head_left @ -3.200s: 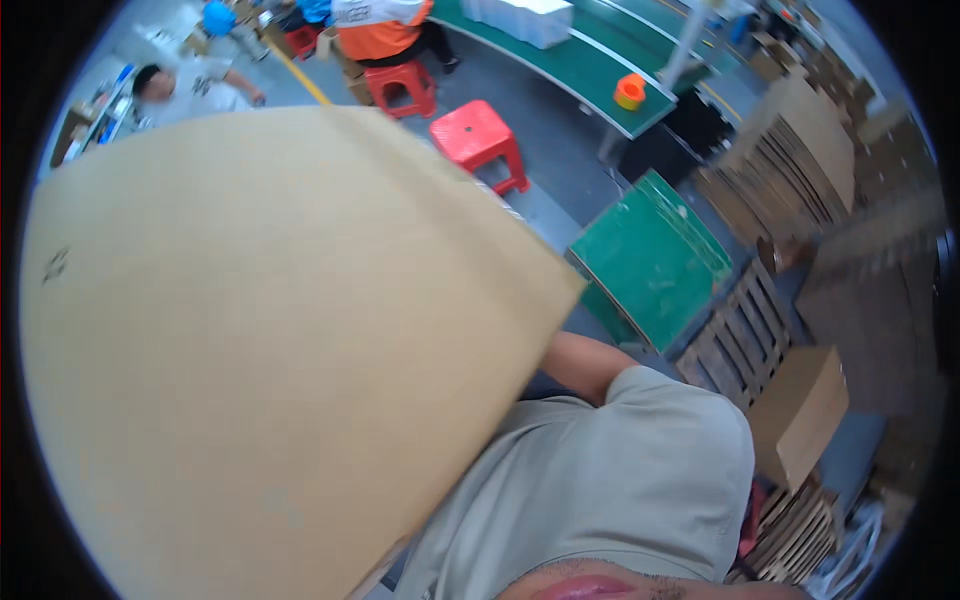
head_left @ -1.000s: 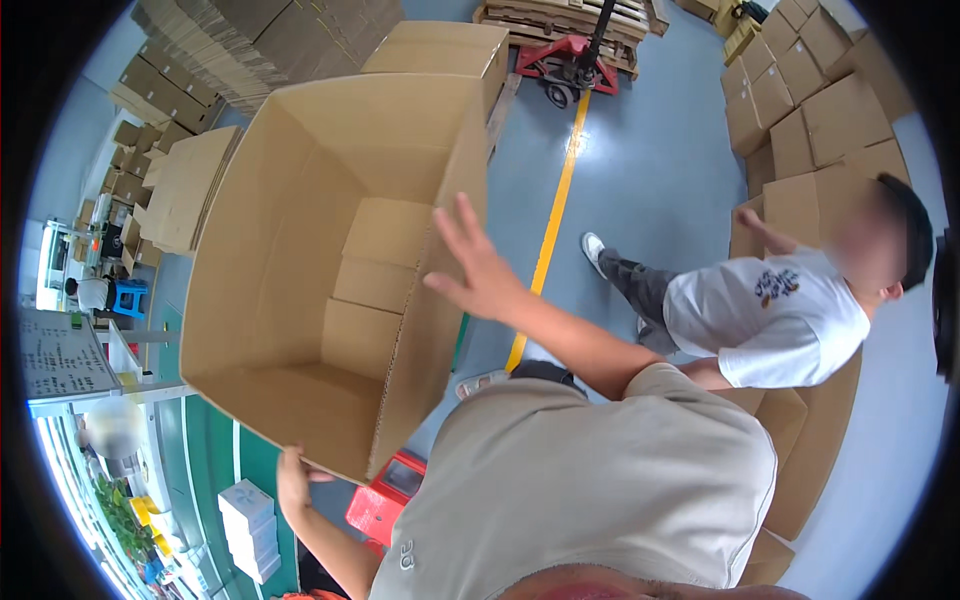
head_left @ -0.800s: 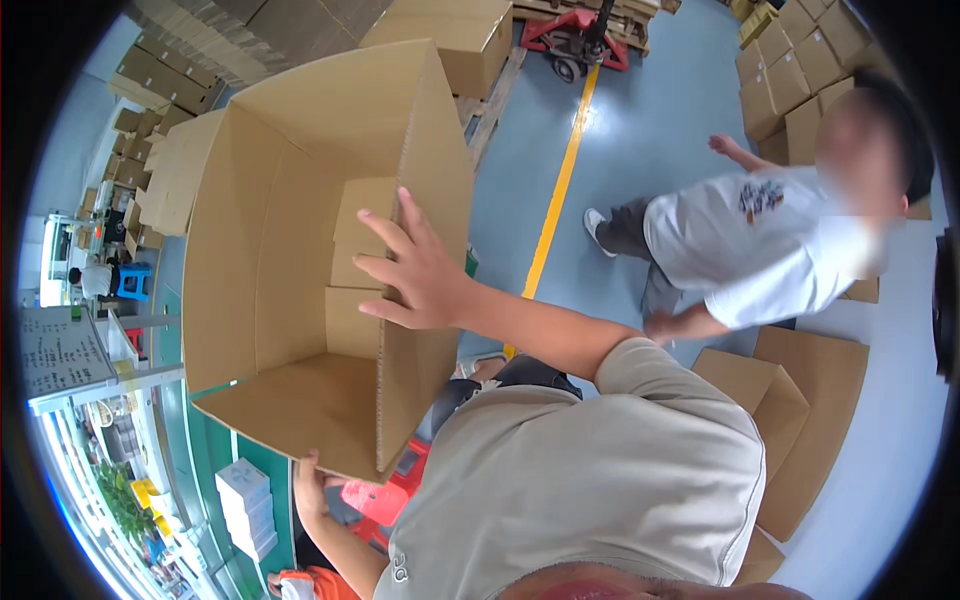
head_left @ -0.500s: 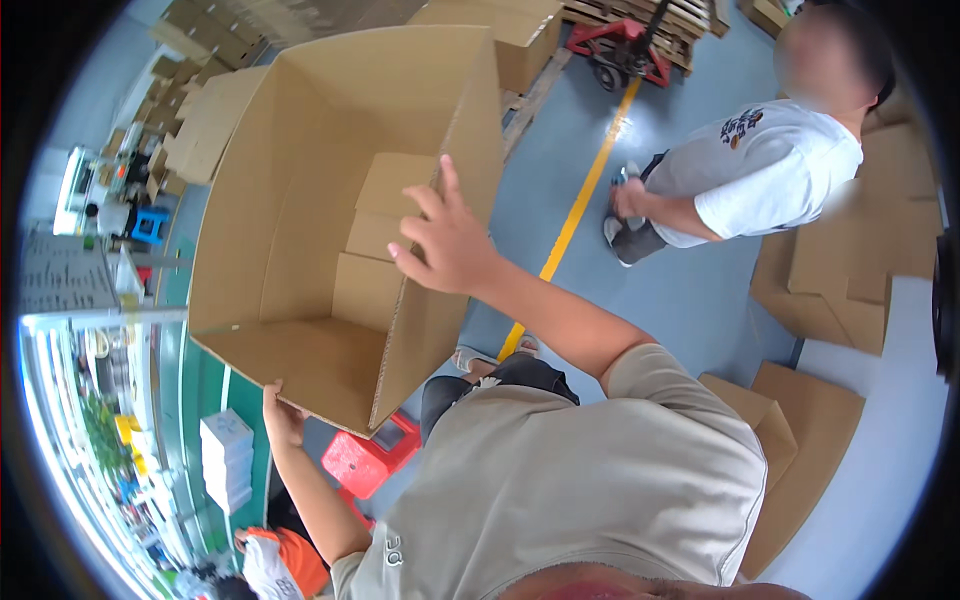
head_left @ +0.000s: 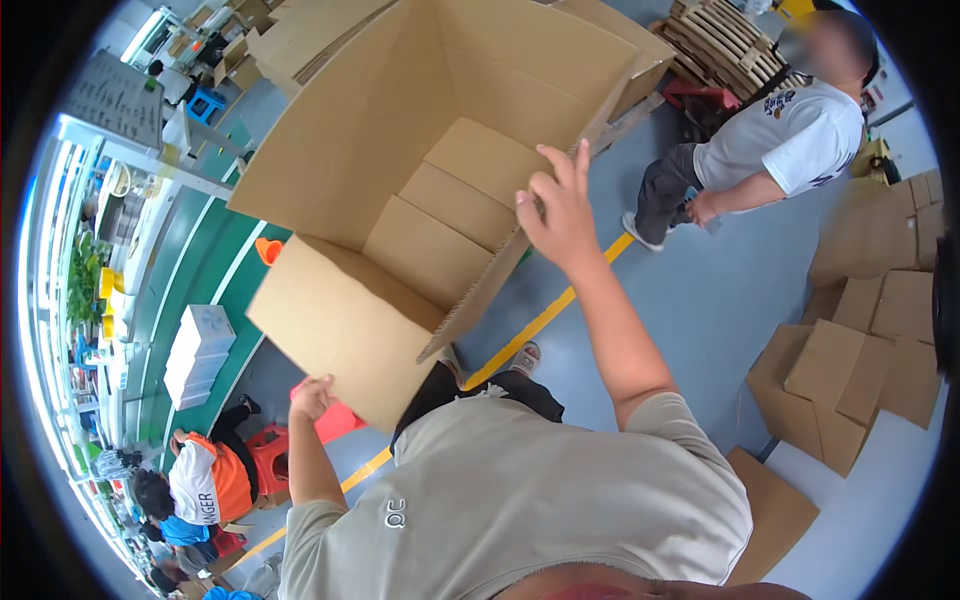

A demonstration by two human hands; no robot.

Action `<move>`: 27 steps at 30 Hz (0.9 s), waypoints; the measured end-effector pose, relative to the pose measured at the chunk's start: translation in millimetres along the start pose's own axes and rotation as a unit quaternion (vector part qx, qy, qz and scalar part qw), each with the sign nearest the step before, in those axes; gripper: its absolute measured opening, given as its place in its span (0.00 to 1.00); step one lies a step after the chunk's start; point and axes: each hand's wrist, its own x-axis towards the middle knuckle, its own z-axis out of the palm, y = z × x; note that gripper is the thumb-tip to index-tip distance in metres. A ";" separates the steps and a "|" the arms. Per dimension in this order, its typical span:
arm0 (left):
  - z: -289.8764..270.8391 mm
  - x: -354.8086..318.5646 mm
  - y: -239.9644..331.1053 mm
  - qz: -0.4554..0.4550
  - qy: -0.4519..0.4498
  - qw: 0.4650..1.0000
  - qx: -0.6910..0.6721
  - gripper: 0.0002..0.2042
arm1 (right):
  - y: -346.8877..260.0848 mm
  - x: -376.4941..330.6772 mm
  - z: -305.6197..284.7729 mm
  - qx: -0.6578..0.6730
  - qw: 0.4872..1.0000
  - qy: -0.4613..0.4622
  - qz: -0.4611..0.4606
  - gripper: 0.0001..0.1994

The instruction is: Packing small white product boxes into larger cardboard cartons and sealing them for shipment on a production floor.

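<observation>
A large open cardboard box [head_left: 400, 130] fills the upper middle of the head view, tilted so that its inside and the flaps at its bottom show. Between the fingers and thumb of my left hand [head_left: 312, 398] is the lower edge of the box's near flap [head_left: 345, 330], which bends outward. At the rim of the box's right wall, my right hand [head_left: 562, 215] has its fingers apart, some of them bent and one stretched along the edge. Whether its fingertips press on the cardboard is hard to tell.
At right, a person in a white T-shirt [head_left: 780, 145] stands near stacked cartons [head_left: 835, 380]. Wooden pallets [head_left: 715, 45] and a red pallet jack [head_left: 705, 98] lie behind. White boxes [head_left: 200, 345] stand on a green bench [head_left: 190, 280] at left; a person in orange [head_left: 215, 475] sits beside it.
My view has swung, and the box and both hands sit further right. The near flap now bends outward and down in my left hand. My right hand stays at the right wall's rim.
</observation>
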 end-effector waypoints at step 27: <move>85.2 196.5 37.6 0.227 -0.300 0.529 0.761 0.37 | -156.6 -42.4 77.2 0.196 0.904 0.111 0.362 0.39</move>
